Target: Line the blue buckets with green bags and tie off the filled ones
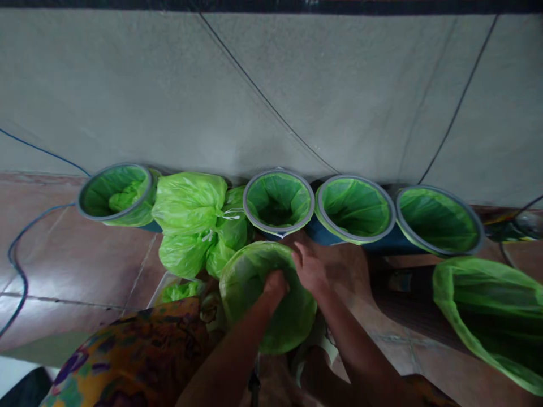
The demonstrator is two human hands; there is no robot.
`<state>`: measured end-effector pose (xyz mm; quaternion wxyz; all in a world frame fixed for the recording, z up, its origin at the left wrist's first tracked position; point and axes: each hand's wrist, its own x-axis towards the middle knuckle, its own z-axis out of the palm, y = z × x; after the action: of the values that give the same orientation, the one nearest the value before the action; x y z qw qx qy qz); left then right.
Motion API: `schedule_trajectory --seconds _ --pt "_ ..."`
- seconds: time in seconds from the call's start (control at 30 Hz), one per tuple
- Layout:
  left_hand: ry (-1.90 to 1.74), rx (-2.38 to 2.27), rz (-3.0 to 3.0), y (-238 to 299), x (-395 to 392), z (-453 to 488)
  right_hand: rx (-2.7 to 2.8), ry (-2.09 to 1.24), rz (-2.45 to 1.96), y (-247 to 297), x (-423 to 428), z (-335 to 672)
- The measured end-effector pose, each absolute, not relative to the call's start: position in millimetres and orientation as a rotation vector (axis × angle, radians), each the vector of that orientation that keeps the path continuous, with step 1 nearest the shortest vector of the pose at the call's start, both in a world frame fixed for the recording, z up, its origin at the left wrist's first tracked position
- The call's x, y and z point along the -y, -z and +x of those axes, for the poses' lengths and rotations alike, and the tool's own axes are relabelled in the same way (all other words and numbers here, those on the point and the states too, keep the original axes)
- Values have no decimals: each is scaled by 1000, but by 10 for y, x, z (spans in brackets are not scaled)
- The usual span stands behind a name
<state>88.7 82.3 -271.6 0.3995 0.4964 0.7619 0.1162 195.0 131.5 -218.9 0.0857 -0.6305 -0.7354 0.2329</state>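
A bin lined with a pale green plastic bag (244, 282) stands in front of me, between my legs, the bag folded over its rim. My left hand (276, 282) is down inside the lined bin, its fingers curled into a fist; whatever they hold is hidden. At the bin's far right rim is my right hand (310, 268), fingers bent over the edge of the bag. Just left of the bin lie several tied, puffed green bags (189, 200) with white drawstrings. Behind it stands a bin with a grey ring (279, 229) around its green liner.
Along the grey wall (169, 85) stand more ringed, lined bins: a left one (114, 217), a middle one (356, 240) and a right one (441, 254). A dark bin with a loose green liner (487, 268) is at right. A blue cable (19, 271) crosses the tiled floor.
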Motion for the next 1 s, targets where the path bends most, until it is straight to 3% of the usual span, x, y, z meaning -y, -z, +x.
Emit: schedule_trajectory --seconds 0.2,0.43,0.63,0.8,1.0 --pt "-375 -2102 1034 2424 -601 839 2344 -828 -2030 2294 -1374 1960" --pt "-636 -2264 948 2263 -646 773 1660 -696 -2418 2307 -425 2049" --pt "-299 -2136 1169 2381 -812 868 1390 -538 -2117 2123 -257 2025" --pt "-195 -2084 1261 2473 -855 863 1710 -679 -1822 1913 -923 2005" --pt "-132 -2036 1279 2497 -750 841 2054 -830 -1757 2200 -1148 1794"
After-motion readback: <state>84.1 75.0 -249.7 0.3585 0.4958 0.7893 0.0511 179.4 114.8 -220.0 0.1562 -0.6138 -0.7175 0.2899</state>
